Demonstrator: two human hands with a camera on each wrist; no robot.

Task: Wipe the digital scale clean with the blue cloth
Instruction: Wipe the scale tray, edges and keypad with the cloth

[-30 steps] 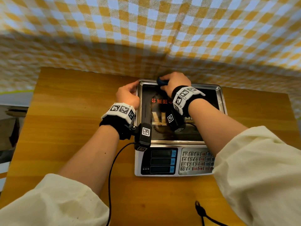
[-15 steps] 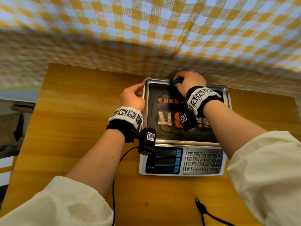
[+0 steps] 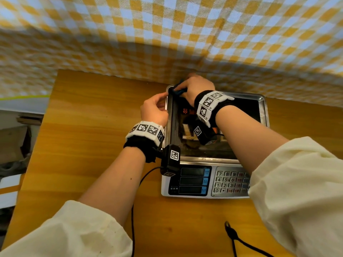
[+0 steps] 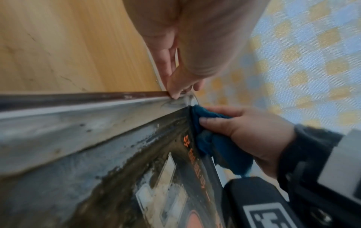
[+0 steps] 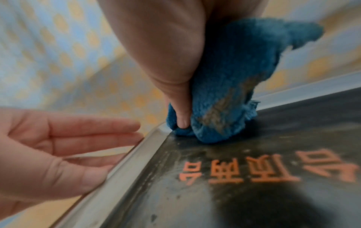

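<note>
Scale: the scale (image 3: 193, 180) sits on the wooden counter (image 3: 92, 127), near its far edge, with a steel weighing tray (image 3: 264, 112) on top and a display and keypad panel at the near side.
Tray surface: a dark sheet with orange characters covers the tray floor; it looks smeared and grimy along the left rim in the left wrist view, though blur softens the detail.
Cloth: the blue cloth (image 5: 224, 95) is a bunched, fuzzy terry wad with brownish dirt streaks, pressed into the tray's far-left corner.
Right hand: the right hand (image 3: 196, 89) has its grip curled round the cloth, thumb pushing into the wad; most of the cloth is hidden under the hand in the head view.
Left hand: the left hand (image 3: 155, 112) lies against the tray's left outer rim with straight, relaxed fingers (image 5: 93, 128), its grip holding nothing.
Hidden: forearms and wrist bands cover part of the tray and the keypad's right end.
Backdrop: a yellow-and-white checked fabric (image 3: 167, 34) hangs behind the counter.
Cords: black cords (image 3: 241, 242) trail over the counter's near side.
</note>
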